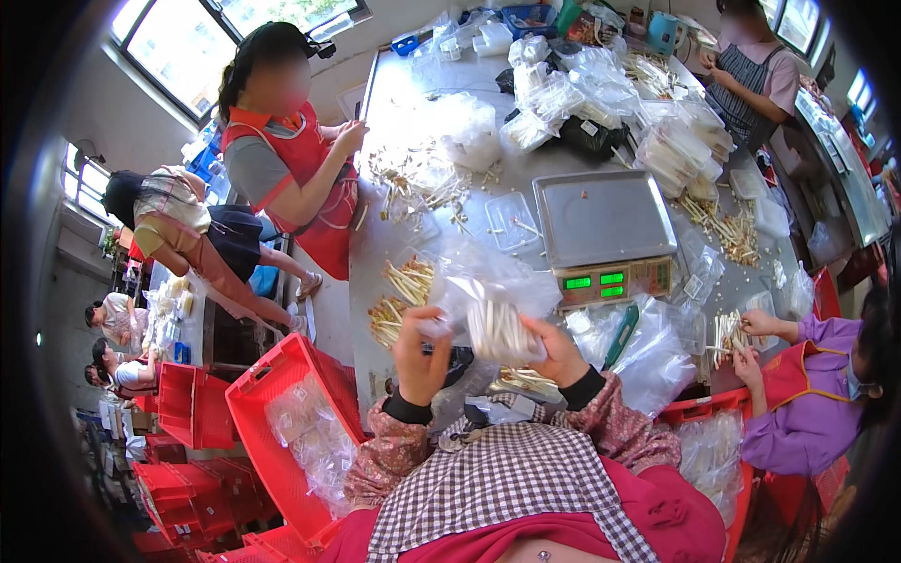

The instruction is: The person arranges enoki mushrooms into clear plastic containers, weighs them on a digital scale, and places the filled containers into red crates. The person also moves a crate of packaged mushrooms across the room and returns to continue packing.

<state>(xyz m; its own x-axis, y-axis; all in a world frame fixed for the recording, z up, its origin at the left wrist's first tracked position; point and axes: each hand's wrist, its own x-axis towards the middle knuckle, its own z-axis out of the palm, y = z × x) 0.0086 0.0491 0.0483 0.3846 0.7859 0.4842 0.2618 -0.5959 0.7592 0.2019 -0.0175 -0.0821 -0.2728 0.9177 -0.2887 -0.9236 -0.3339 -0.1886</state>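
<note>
Over the near edge of the metal table, my right hand grips a packed bundle of thin white stems, which look like long-stemmed mushrooms. A clear plastic bag surrounds the bundle, and its loose part spreads out behind it. My left hand pinches the bag's left side between thumb and fingers. Stems with brown ends lie in heaps just beyond my left hand. More stems show under the bundle, partly hidden by my right hand and sleeve.
Beyond the bag stands a weighing scale with lit displays. A green-handled tool lies on plastic bags to the right. Red crates holding bagged packs flank me. Co-workers stand around the table; one at right handles stems.
</note>
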